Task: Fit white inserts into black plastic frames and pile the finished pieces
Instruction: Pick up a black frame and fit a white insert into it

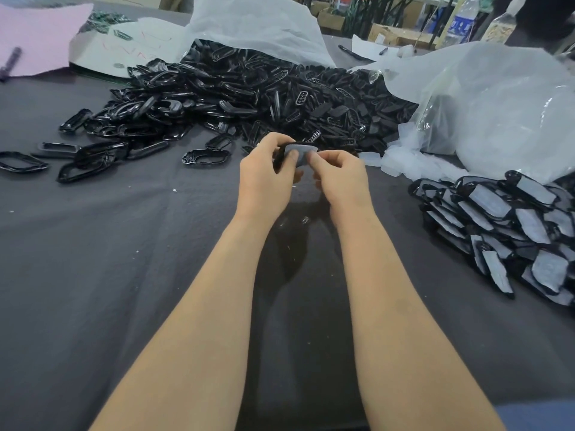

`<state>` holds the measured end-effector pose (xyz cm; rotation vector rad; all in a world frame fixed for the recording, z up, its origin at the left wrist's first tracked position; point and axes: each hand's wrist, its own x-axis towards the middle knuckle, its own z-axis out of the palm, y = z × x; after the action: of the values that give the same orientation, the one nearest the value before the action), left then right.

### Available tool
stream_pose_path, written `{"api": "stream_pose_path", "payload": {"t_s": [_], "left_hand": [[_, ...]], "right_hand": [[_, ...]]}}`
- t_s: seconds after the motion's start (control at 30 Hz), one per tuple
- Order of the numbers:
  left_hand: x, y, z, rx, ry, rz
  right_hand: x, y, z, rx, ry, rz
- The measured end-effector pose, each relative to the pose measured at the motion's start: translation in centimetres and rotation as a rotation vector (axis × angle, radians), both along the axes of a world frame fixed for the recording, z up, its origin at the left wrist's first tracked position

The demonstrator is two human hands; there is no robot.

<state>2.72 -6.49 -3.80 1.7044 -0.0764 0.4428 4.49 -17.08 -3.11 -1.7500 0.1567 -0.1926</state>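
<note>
1. The left hand (pixel 264 175) and the right hand (pixel 340 177) are meeting at the centre of the frame, just above the dark grey tablecloth (pixel 124 259).
2. Together they are holding one black plastic frame (pixel 278 157) with a white insert (pixel 301 151) lying against it.
3. The left hand's fingers are curling round the frame's left end, and its thumb is pressing on the insert's face.
4. The right hand's thumb and forefinger are pinching the insert's right part, with the other fingers curling underneath.
5. How far the insert is sitting inside the frame cannot be told, as the thumbs are covering part of it.
6. A large heap of empty black frames (pixel 249 98) is spreading across the upper middle and left of the frame, spilling out of a white plastic bag (pixel 255 23).
7. Loose white inserts (pixel 401 160) are lying right of the hands, at the mouth of a clear plastic bag (pixel 497 113).
8. The pile of finished pieces (pixel 504 225), black frames with pale centres, is sitting at the right edge, below that bag.
9. A pink sheet (pixel 37 38) with a pen (pixel 11 62) on it is lying in the upper left corner.
10. A water bottle (pixel 463 20) is standing at the upper right.
</note>
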Motion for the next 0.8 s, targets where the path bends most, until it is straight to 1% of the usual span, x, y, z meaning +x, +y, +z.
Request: {"api": "stream_pose_path", "payload": {"t_s": [0.07, 0.17, 0.2, 0.27, 0.37, 0.57, 0.8], "left_hand": [[0.13, 0.06, 0.03, -0.001, 0.012, -0.016], [0.32, 0.08, 0.01, -0.038, 0.036, -0.038], [0.38, 0.07, 0.01, -0.057, 0.043, -0.043], [0.46, 0.07, -0.03, -0.084, 0.057, -0.048], [0.47, 0.09, -0.08, -0.088, 0.067, -0.048], [0.41, 0.15, -0.09, -0.106, 0.094, -0.019], [0.39, 0.22, -0.16, -0.163, 0.122, -0.015]], "right_hand": [[0.04, -0.13, 0.05, 0.141, 0.045, 0.027], [0.18, -0.29, 0.22, 0.467, 0.094, 0.072], [0.22, -0.32, 0.30, 0.543, 0.108, 0.088], [0.23, -0.30, 0.39, 0.612, 0.138, 0.120], [0.21, -0.25, 0.28, 0.593, 0.147, 0.131], [0.41, 0.00, -0.10, 0.443, 0.084, 0.119], [0.24, -0.10, -0.13, 0.478, 0.103, 0.148]]}}
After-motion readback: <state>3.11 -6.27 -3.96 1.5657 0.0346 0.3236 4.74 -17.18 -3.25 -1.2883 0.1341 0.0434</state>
